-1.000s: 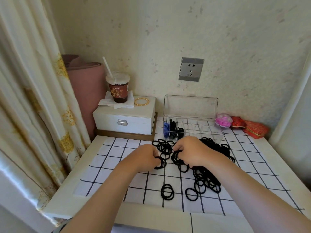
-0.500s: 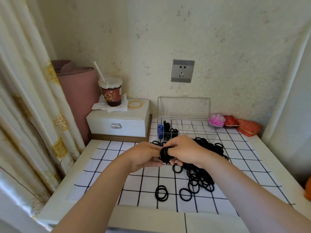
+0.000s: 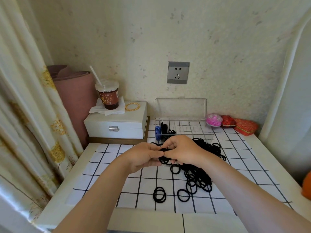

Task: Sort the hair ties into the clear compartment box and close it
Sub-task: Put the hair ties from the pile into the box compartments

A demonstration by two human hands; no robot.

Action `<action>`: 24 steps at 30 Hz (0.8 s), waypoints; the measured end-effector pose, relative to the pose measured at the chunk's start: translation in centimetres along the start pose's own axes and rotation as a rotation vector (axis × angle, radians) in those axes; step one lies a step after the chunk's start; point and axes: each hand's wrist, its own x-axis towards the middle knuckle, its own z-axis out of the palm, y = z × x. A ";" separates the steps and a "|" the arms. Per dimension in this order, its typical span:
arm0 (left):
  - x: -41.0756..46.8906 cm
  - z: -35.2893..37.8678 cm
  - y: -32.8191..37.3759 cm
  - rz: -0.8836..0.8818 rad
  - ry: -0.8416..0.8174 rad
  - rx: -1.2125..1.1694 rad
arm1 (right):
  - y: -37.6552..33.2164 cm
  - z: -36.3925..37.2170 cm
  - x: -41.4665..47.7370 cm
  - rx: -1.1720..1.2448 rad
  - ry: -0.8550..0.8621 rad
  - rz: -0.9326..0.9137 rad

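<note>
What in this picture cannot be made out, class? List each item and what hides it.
- Head view: count of the held hair ties; the left hand and right hand cover them.
- Head view: part of the loose pile, under the right forearm.
- Head view: the orange object, cut off by the right edge.
- Head view: print on the cup label, too small.

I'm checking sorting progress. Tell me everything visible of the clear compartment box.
The clear compartment box looks like transparent plastic, rectangular, split by thin dividers. Its lid stands open, upright near the wall. It sits on the checked cloth. Left compartments hold blue ties and black ties; the rest look empty.
</note>
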 end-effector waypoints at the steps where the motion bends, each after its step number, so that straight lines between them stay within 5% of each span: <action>1: 0.0 0.0 0.0 0.009 0.001 0.003 | 0.0 -0.2 0.0 0.014 -0.014 0.002; 14: 1.6 0.8 0.9 0.153 0.217 0.086 | 1.2 -2.3 0.4 0.542 -0.097 0.177; 24: 4.4 0.6 2.9 0.239 0.014 0.030 | 1.3 -4.6 1.7 0.687 -0.120 0.139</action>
